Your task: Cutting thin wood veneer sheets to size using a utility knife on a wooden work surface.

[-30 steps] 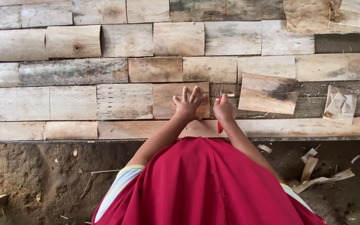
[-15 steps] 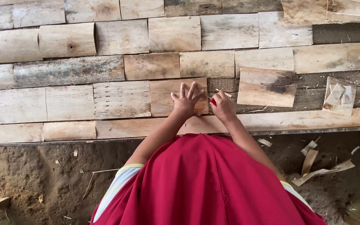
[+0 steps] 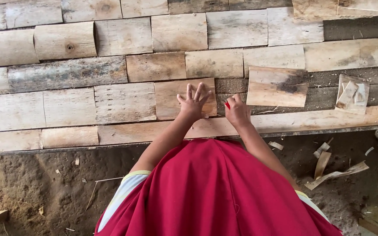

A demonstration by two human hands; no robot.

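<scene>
My left hand (image 3: 193, 103) lies flat with fingers spread on a small pale wooden piece (image 3: 169, 99) set among rows of wooden pieces. My right hand (image 3: 237, 111) is closed around a thin red tool (image 3: 227, 105), possibly a pencil, whose tip shows at the piece's right edge. A loose wooden board (image 3: 276, 86) lies just right of my right hand, tilted over a dark gap. My red garment (image 3: 224, 192) fills the lower middle of the view.
Rows of weathered wooden pieces (image 3: 66, 74) cover the surface. A long plank (image 3: 329, 118) runs along the near edge. Small offcuts (image 3: 351, 94) lie at the right. Wood splinters (image 3: 333, 172) and dirt ground (image 3: 36, 188) sit below.
Both hands have stayed at the same wooden piece. My right hand has turned so less of the red tool shows. The view has shifted slightly.
</scene>
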